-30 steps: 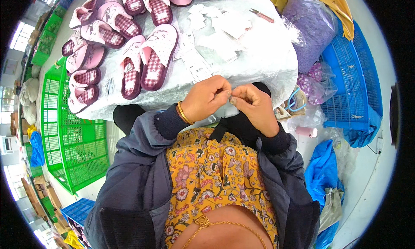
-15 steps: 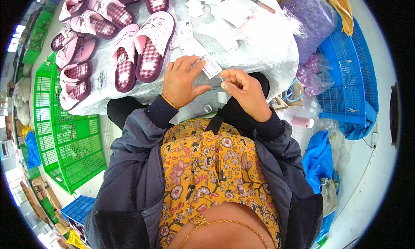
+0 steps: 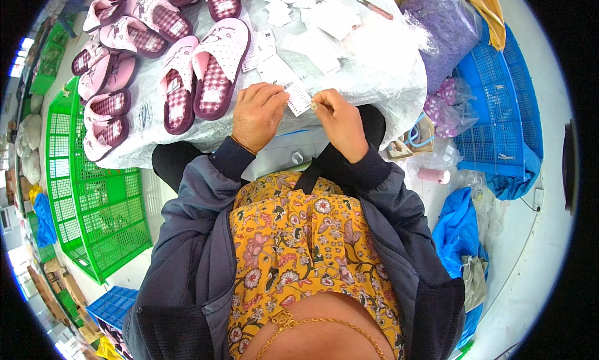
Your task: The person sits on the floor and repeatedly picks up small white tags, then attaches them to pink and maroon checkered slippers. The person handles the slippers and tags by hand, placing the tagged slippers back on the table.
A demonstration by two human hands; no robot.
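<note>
R hand (image 3: 340,124) has moved up to the white card's (image 3: 299,100) lower-right corner, thumb & finger close (can't tell if pinching anything). L hand (image 3: 257,116), fingers bent, is at its left edge. Card's nr tbl's (image 3: 390,88) front edge, w/ pink slippers (image 3: 229,43) left.

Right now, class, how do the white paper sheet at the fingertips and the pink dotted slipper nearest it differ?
The white paper sheet is thin and flat; the pink dotted slipper has a raised upper.
The sheet carries dark print; the slipper, a checked insole.
The sheet lies between the left hand and right hand; the slipper, further left.
Both are on the table.
</note>
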